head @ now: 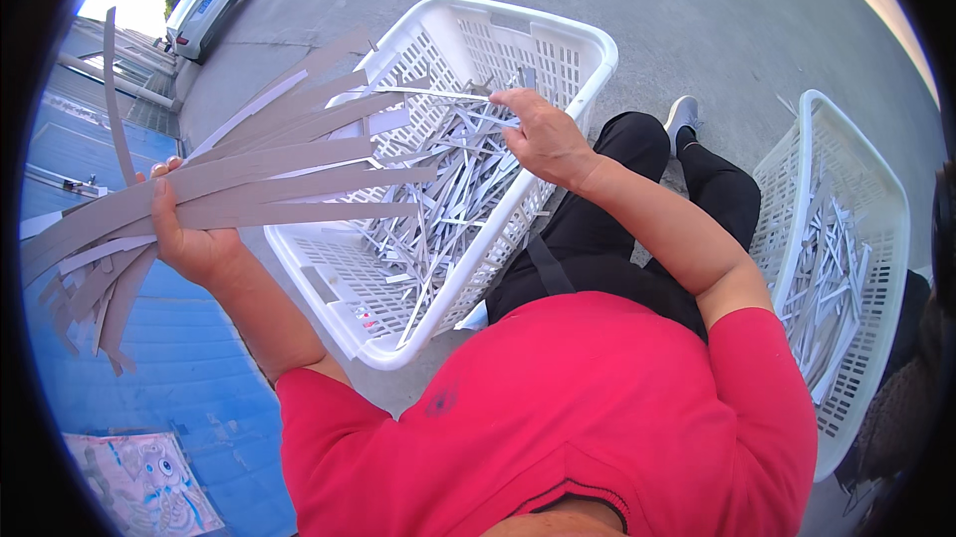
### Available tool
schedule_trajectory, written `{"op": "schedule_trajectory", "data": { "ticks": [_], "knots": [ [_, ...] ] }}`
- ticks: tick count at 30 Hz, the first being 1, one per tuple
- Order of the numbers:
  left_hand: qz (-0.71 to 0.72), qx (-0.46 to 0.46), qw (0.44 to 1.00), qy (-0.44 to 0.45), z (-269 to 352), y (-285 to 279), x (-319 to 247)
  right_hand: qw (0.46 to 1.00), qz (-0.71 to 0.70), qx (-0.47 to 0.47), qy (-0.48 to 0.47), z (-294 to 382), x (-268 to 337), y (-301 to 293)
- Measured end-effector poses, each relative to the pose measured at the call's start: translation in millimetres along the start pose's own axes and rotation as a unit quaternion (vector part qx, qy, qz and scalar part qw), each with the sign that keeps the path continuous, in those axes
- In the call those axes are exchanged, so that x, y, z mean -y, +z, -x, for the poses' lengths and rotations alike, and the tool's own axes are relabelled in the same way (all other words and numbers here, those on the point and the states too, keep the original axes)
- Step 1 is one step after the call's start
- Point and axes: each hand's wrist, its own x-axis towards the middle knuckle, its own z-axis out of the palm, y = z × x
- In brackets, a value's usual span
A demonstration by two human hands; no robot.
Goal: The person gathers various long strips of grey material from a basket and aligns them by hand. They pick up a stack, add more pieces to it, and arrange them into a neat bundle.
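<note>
My left hand grips a fanned bundle of long grey and white cardboard strips, raised over the left side of a white plastic basket. Above that basket, my right hand pinches the end of a thin white strip between thumb and index finger. The strip stretches leftward towards the bundle. Inside the basket lies a tangled heap of narrow cut strips, below and left of my right hand.
A second white plastic basket, holding more strips, stands at the right beyond my legs. A blue panelled surface with a printed picture is at the left. A white car is parked on the concrete ground.
</note>
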Motion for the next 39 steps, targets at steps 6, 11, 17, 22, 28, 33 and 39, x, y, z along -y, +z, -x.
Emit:
{"op": "schedule_trajectory", "data": {
  "ticks": [6, 11, 17, 22, 28, 33, 39],
  "knots": [
    [0.029, 0.027, 0.998, 0.041, 22, -8, -30, 0.999, 0.033, 0.027, 0.018, -53, -1, 58],
    [-0.037, 0.005, 0.993, 0.108, 22, -21, -45, 0.989, 0.14, 0.05, -0.027, -64, -41, 73],
    [-0.057, -0.095, 0.981, 0.157, -7, -48, -59, 0.958, 0.12, 0.015, 0.259, -57, -113, 57],
    [-0.078, -0.079, 0.981, 0.156, -13, -54, -48, 0.964, 0.131, 0.076, 0.22, -64, -95, 60],
    [-0.006, 0.014, 0.996, 0.091, -2, -43, -29, 0.998, 0.027, 0.001, -0.058, -84, -13, 59],
    [0.042, 0.204, 0.978, 0.032, 3, -30, -4, 0.966, -0.024, -0.063, -0.248, -99, 75, 35],
    [0.095, 0.249, 0.962, -0.053, 11, 15, 30, 0.962, -0.083, 0.018, -0.259, -95, 96, 43]
  ]
}}
